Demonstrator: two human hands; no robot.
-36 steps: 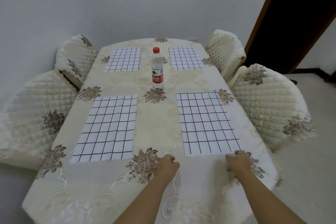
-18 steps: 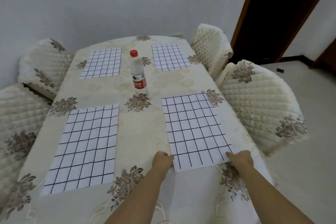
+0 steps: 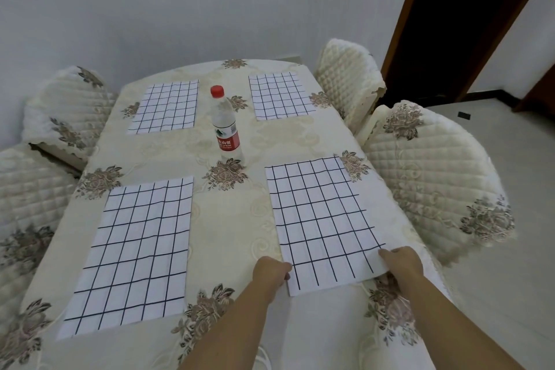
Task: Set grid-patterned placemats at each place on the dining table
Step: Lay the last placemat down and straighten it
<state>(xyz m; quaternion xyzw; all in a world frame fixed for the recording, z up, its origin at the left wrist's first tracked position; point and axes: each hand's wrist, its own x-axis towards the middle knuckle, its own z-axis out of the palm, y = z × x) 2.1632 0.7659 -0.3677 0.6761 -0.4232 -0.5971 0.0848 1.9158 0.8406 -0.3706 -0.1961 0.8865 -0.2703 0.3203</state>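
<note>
White cloth near-right placemat (image 3: 321, 219), black grid lines, lies on the cream floral-embroidered tablecloth (image 3: 228, 219). Its right side runs close to the table's right edge.

Grip: left hand (image 3: 270, 272) is at the mat's near-left corner, fingers curled in and pinching the edge. The right hand (image 3: 401, 260) pinches the near-right corner, thumb on top. That corner looks slightly raised off the cloth.

Other mats, same pattern, all flat and untouched: near-left placemat (image 3: 141, 246), far-left placemat (image 3: 166, 106), far-right placemat (image 3: 279, 96). A clear plastic water bottle (image 3: 225, 126) with red cap and red label stands upright in the middle, between the mats and touching none.

Progress (judgement): four quilted cream chairs (image 3: 435, 177) show, two per side, each with a mat before it — so every visible place is covered. What remains appears to be squaring this last mat, which sits a little skewed against its left neighbour, and letting go.
</note>
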